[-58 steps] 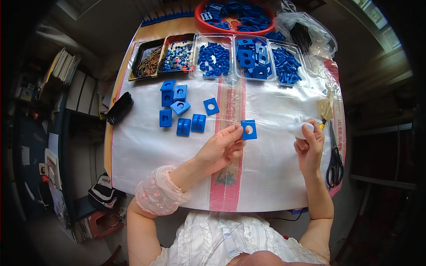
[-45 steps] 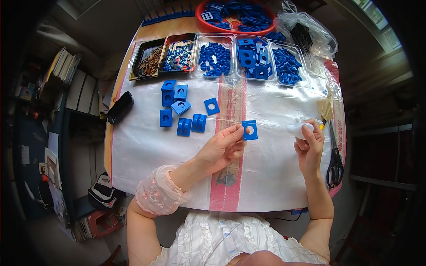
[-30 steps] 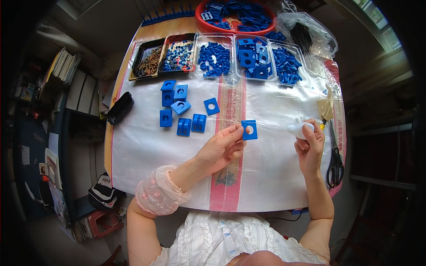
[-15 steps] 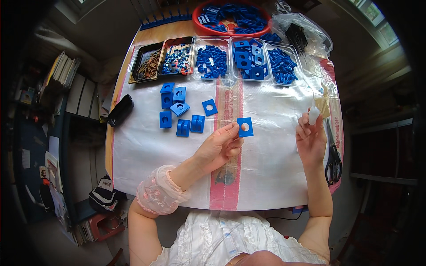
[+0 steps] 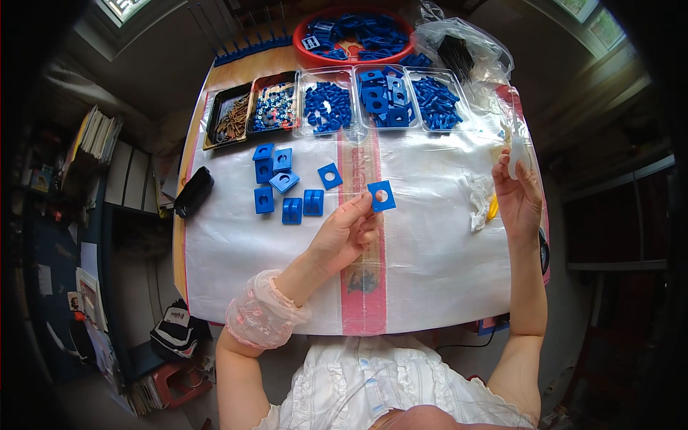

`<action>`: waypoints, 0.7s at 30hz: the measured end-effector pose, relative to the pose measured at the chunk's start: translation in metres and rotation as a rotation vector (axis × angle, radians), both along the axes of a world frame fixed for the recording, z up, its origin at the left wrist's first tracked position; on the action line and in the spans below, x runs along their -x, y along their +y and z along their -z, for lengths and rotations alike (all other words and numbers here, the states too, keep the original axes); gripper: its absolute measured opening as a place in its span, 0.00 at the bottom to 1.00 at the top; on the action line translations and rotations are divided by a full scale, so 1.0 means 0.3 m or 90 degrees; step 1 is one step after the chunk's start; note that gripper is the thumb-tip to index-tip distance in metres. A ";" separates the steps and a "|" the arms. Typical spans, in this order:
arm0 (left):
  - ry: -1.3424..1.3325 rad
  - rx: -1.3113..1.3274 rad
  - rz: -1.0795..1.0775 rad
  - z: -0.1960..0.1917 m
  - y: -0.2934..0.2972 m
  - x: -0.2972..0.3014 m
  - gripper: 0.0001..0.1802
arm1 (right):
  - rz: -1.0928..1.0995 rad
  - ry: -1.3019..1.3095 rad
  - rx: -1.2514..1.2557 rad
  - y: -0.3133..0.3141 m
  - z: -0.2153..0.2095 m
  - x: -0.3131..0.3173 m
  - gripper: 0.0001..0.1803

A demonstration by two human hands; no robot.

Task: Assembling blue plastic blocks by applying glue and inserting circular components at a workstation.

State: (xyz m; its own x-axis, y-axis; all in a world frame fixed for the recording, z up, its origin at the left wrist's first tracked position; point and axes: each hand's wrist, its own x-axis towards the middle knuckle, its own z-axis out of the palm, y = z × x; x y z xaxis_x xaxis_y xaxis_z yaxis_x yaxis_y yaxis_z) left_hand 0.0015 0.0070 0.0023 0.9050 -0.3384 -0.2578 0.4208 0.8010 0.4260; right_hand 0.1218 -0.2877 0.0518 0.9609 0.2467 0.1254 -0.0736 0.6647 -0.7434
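My left hand (image 5: pixel 349 231) pinches a flat blue square plate (image 5: pixel 382 196) with a round hole between thumb and fingers, held above the middle of the table. At the right, my raised right hand (image 5: pixel 517 193) is closed on a small white squeeze bottle (image 5: pixel 517 152) with a long thin nozzle pointing up. Left of the held plate lies a similar blue plate (image 5: pixel 330 176). Farther left are several thicker blue blocks (image 5: pixel 284 181) with holes, and two blue blocks with ridges (image 5: pixel 313 202).
Along the back stand trays of brass-coloured pins (image 5: pixel 233 120), small beads (image 5: pixel 275 104), and blue parts (image 5: pixel 327 104). Behind them is a red basin (image 5: pixel 304 59). A black case (image 5: pixel 194 192) lies at the left, crumpled tissue (image 5: pixel 479 208) and a yellow object (image 5: pixel 493 208) near my right hand.
My right hand has moved right and away with the bottle, uncovering the tissue and yellow object. Its forearm now hides most of the scissors. My left hand still holds the plate; the whole view has shifted slightly.
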 end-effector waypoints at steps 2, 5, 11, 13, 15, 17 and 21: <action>0.004 -0.003 -0.006 -0.006 -0.002 0.001 0.12 | 0.005 0.001 0.034 0.002 -0.013 -0.008 0.18; 0.012 -0.008 -0.013 -0.008 -0.001 0.007 0.12 | 0.019 -0.025 0.101 0.006 -0.008 -0.039 0.15; 0.019 -0.010 -0.017 -0.007 -0.004 0.008 0.13 | 0.026 -0.019 0.098 0.030 0.022 -0.104 0.16; 0.021 -0.015 -0.020 -0.010 -0.004 0.008 0.13 | 0.030 -0.033 0.122 0.047 0.033 -0.127 0.16; 0.014 -0.010 -0.020 -0.006 -0.002 0.008 0.13 | 0.031 -0.054 0.176 0.072 0.025 -0.143 0.14; 0.010 -0.006 -0.020 -0.003 0.002 0.008 0.13 | 0.031 -0.058 0.213 0.097 0.022 -0.158 0.13; 0.010 -0.005 -0.018 -0.004 0.001 0.007 0.13 | 0.022 -0.009 0.231 0.133 0.047 -0.175 0.14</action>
